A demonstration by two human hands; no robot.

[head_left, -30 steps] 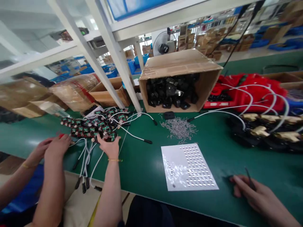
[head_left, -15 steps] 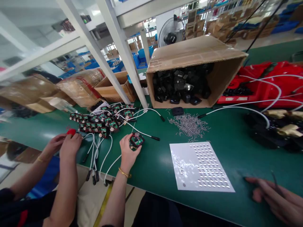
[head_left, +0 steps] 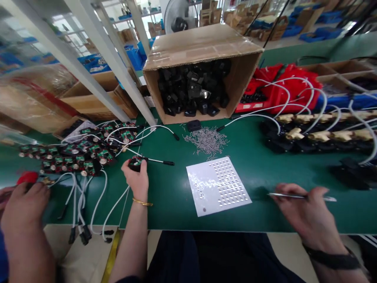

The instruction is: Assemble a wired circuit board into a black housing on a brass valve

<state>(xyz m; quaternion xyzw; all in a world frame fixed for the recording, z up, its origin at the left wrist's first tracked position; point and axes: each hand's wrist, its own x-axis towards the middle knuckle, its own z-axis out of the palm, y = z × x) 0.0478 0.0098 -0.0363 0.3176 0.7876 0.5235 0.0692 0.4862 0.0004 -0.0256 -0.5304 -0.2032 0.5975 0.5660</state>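
Note:
My left hand [head_left: 137, 179] is closed around a small black housing with a green circuit board [head_left: 137, 160], just above the table near a cluster of similar units. Across the table, my right hand [head_left: 306, 208] grips slim metal tweezers [head_left: 290, 195], their tip pointing left. Between my hands lies a white sheet [head_left: 203, 179] carrying rows of small shiny round pieces [head_left: 231, 184], densest on its right half. Behind the sheet is a pile of small metal pins or screws [head_left: 207, 140], with a black plastic part [head_left: 194, 125] beside it.
A cardboard box [head_left: 203, 47] of black housings lies on its side at the back. Cabled circuit-board units [head_left: 79, 153] crowd the left. A co-worker's hand [head_left: 29, 200] is near a red object [head_left: 27, 177]. Brass-fitted black units [head_left: 318, 137] and red bins [head_left: 256, 98] stand right.
The view has swung right and down. My left hand has tilted the housing, still in its grasp. My right hand has turned palm-up, and the tweezers now show clearly.

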